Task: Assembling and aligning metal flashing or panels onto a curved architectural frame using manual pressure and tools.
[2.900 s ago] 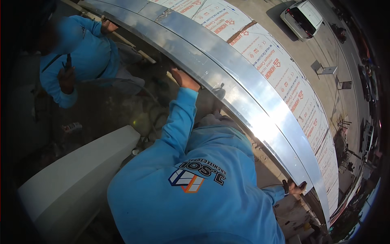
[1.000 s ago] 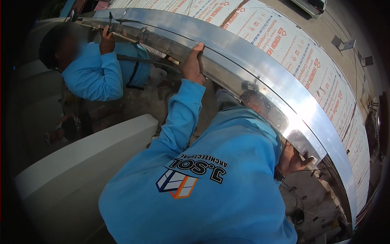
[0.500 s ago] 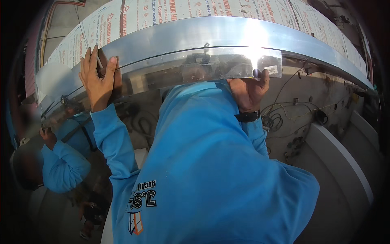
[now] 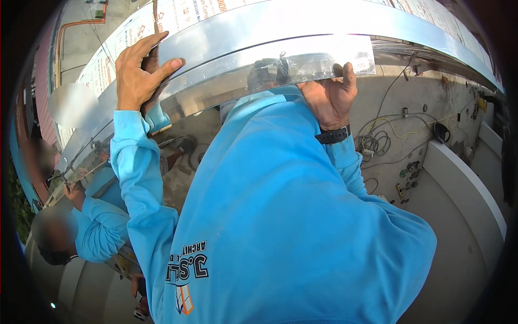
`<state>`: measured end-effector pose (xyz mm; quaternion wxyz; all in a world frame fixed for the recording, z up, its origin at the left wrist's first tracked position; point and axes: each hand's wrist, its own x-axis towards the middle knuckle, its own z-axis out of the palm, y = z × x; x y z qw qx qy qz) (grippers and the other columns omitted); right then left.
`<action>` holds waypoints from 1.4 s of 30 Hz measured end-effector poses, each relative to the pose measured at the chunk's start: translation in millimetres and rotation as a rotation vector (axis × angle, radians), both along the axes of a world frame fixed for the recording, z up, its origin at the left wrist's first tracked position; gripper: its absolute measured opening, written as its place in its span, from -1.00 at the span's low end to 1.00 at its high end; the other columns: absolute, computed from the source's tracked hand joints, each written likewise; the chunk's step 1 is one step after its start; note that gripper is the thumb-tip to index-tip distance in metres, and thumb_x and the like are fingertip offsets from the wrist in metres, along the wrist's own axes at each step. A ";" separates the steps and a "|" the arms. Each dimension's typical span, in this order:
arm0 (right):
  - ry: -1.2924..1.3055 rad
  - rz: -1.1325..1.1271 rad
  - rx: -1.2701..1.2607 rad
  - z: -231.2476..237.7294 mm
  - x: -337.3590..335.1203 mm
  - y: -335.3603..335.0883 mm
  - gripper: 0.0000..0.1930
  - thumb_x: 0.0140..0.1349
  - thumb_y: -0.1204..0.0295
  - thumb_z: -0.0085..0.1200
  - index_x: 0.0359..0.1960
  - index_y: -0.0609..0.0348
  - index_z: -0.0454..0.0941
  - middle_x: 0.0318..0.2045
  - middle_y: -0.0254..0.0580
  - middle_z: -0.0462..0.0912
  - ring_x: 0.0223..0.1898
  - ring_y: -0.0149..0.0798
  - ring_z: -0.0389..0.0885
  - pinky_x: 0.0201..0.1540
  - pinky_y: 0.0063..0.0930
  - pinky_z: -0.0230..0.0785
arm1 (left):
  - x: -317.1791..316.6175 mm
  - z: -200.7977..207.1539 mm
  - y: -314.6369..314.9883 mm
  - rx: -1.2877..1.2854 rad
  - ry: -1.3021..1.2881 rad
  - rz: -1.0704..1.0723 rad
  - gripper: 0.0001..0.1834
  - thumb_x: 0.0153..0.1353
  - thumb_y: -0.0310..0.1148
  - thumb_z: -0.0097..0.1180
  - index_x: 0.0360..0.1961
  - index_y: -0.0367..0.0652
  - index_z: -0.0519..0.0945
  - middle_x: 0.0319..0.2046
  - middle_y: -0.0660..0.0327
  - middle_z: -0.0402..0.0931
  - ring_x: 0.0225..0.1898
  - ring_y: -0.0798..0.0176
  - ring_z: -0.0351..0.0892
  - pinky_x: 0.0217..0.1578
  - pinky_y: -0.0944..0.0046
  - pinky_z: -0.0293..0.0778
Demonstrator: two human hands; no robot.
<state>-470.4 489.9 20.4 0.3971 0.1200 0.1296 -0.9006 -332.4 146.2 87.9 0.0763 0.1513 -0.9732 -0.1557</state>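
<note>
The left hand [image 4: 139, 70] is closed over the upper edge of the shiny metal strip [image 4: 280, 59], thumb [image 4: 164, 67] pressed across its face and the other fingers hooked over the top, out of sight beyond the edge. The right hand [image 4: 329, 97] grips the strip from below near its squared right end, thumb [image 4: 349, 78] up against the face; its other fingers are hidden behind the metal. Between the 2 hands the strip runs free, lying against the long curved metal band [image 4: 431, 32]. Past the right thumb the strip stops just beside it, with bare band beyond. Left of the left fingers the band curves down toward a co-worker [image 4: 100, 216] in blue. The strip is mirror-bright, reflecting blue sleeve. Below the right wrist, with its dark watch [image 4: 333, 135], a concrete floor holds loose cables [image 4: 377, 143].
</note>
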 end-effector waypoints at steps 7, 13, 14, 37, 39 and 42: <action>0.010 0.023 0.109 10.0 0.4 -0.1 -0.67 0.13 0.12 0.18 -0.13 -0.03 0.61 0.21 -0.15 0.35 0.33 -0.02 0.08 0.36 0.22 -0.25 | 13.0 0.3 17.4 -0.152 0.216 -0.258 -0.31 -0.06 0.11 0.32 0.12 0.11 0.53 0.21 0.30 0.37 0.19 0.07 0.33 0.18 0.01 0.22; -0.046 -0.015 0.207 19.0 -7.9 -2.6 -0.71 0.01 0.25 0.31 -0.24 0.05 0.63 0.18 -0.22 0.40 0.31 -0.09 0.15 0.39 0.13 -0.23 | 37.0 3.4 105.9 -0.406 -0.154 -0.166 -0.11 0.03 0.15 0.14 0.38 0.16 0.14 0.41 0.26 -0.01 0.42 0.04 -0.06 0.34 -0.20 -0.02; -0.057 -0.014 0.217 19.5 -9.7 -1.8 -0.73 0.02 0.25 0.31 -0.27 0.05 0.63 0.18 -0.22 0.41 0.30 -0.08 0.17 0.38 0.14 -0.21 | 35.5 -3.9 110.2 -0.637 -0.155 -0.141 -0.26 0.19 -0.02 0.05 0.38 0.10 0.15 0.41 0.22 0.00 0.42 0.04 -0.03 0.33 -0.19 0.01; 0.190 -0.046 0.474 -2.8 -18.2 7.7 -0.60 0.05 0.11 0.25 -0.15 0.03 0.52 0.17 -0.08 0.30 0.21 -0.09 0.21 0.23 0.02 0.09 | 38.7 -17.5 120.6 -0.555 0.116 -0.055 -0.49 0.29 -0.27 -0.15 0.24 -0.20 0.35 0.28 0.00 0.26 0.30 0.00 0.25 0.28 -0.01 0.18; 0.144 -0.038 0.446 0.8 -18.2 7.8 -0.61 0.05 0.10 0.25 -0.17 0.03 0.52 0.14 -0.07 0.33 0.17 -0.08 0.25 0.22 0.02 0.12 | 38.7 -18.4 120.9 -0.563 0.125 -0.056 -0.49 0.28 -0.27 -0.15 0.24 -0.20 0.35 0.27 0.01 0.27 0.29 0.00 0.26 0.28 0.00 0.19; 0.078 -0.029 0.377 2.0 -18.2 10.1 -0.55 0.05 0.17 0.28 -0.06 0.01 0.44 0.11 -0.08 0.34 0.13 -0.08 0.32 0.21 -0.01 0.19 | 40.2 -15.9 121.0 -0.565 0.128 -0.052 -0.50 0.27 -0.28 -0.13 0.23 -0.20 0.36 0.26 0.01 0.28 0.29 0.01 0.26 0.28 0.00 0.19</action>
